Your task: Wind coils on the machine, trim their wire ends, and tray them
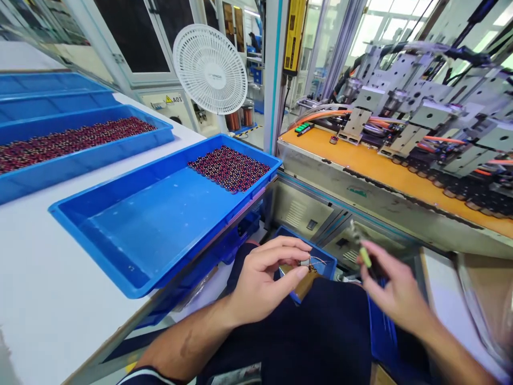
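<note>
My left hand (266, 280) pinches a small round metal part (304, 262) between thumb and fingertips, with thin wires (318, 260) sticking out to its right. My right hand (395, 289) is off to the right, closed around a small hand tool with a yellow-green handle (365, 257). The tool's metal end is smeared by motion, so its exact kind is unclear. Below the left hand, a blue bin (330, 266) near my lap holds a piece of brown cardboard (305, 284) and some small copper-coloured bits.
A large blue tray (152, 214) on the white table (36, 256) has many small dark-red parts (230, 168) at its far end. Another filled blue tray (156, 140) stands farther left. A white fan (210, 69) is behind. Machinery (412, 112) lines an orange bench (360, 160) at right.
</note>
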